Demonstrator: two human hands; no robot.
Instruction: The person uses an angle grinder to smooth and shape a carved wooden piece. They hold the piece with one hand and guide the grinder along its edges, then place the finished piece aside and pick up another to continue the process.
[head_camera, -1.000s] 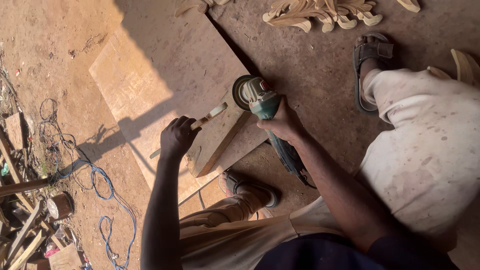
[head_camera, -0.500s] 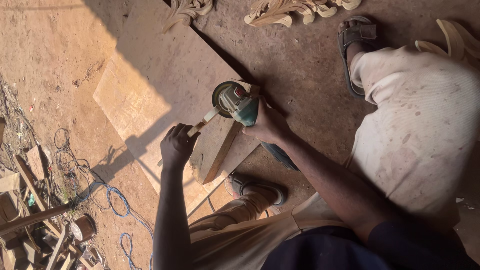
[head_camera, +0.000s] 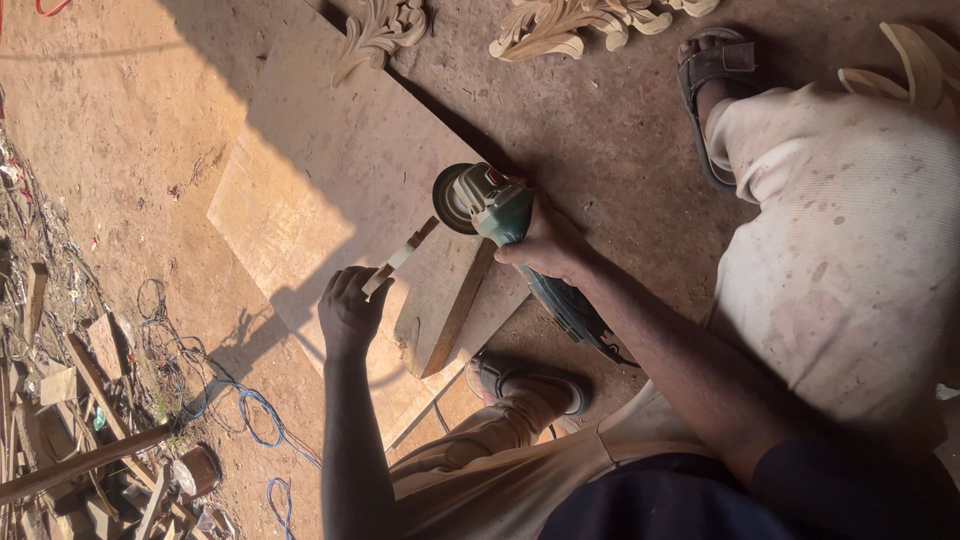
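My left hand (head_camera: 350, 308) grips a thin wooden strip (head_camera: 402, 256) and holds its far end against the disc of a green angle grinder (head_camera: 487, 207). My right hand (head_camera: 545, 247) is closed around the grinder's body, whose dark handle runs back toward me. Under the strip lies a thick wooden block (head_camera: 440, 301) resting on a large flat board (head_camera: 340, 190) on the dirt floor. My sandalled foot (head_camera: 530, 383) stands at the board's near edge.
Carved ornamental wood pieces (head_camera: 560, 22) lie at the top, beside my other sandalled foot (head_camera: 712, 95). A blue cable (head_camera: 250, 415) and dark wires trail at the left. Scrap wood offcuts (head_camera: 70, 400) and a small tin (head_camera: 195, 468) clutter the lower left.
The view has shifted, so hands, grinder and board sit further right and lower in the frame. The strip stays against the grinder disc; both grips are unchanged.
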